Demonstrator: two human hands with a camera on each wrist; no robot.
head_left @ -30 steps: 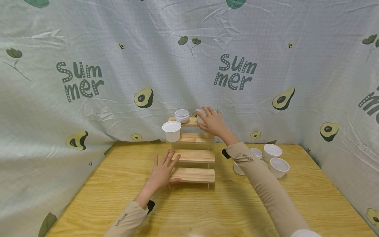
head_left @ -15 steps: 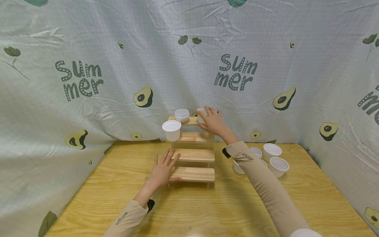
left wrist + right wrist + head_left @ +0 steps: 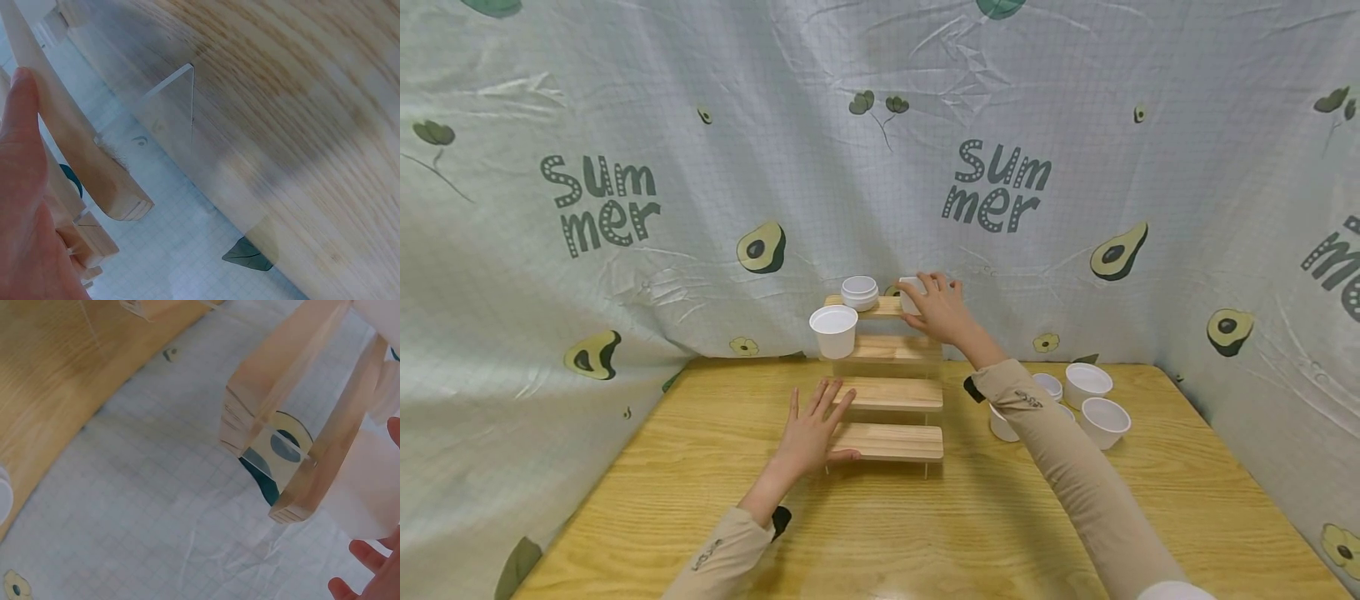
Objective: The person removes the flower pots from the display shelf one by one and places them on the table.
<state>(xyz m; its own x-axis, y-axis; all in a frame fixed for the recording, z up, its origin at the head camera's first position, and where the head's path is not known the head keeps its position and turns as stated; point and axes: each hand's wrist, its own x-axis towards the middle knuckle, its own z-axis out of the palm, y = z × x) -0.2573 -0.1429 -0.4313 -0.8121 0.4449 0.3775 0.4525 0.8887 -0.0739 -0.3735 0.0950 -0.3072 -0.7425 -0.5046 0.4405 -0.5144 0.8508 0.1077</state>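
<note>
A stepped wooden display stand (image 3: 887, 393) with clear supports stands on the table. My left hand (image 3: 807, 433) rests at the left end of its two lower steps, fingers spread and straight. In the left wrist view the thumb (image 3: 22, 100) lies along a step's edge. At the right end of the top step, my right hand (image 3: 938, 310) holds a white plastic cup (image 3: 912, 287), partly hidden behind the fingers. The right wrist view shows this cup (image 3: 365, 487) on the step with fingertips around it. A lidded white tub (image 3: 860, 293) sits at the top left, and another white cup (image 3: 835, 332) one step lower.
Several white cups stand on the table to the right, among them a cup (image 3: 1105, 422) and a cup (image 3: 1087, 383) behind it; my right sleeve (image 3: 1060, 467) covers part of the group. A printed cloth (image 3: 820, 167) hangs close behind the stand.
</note>
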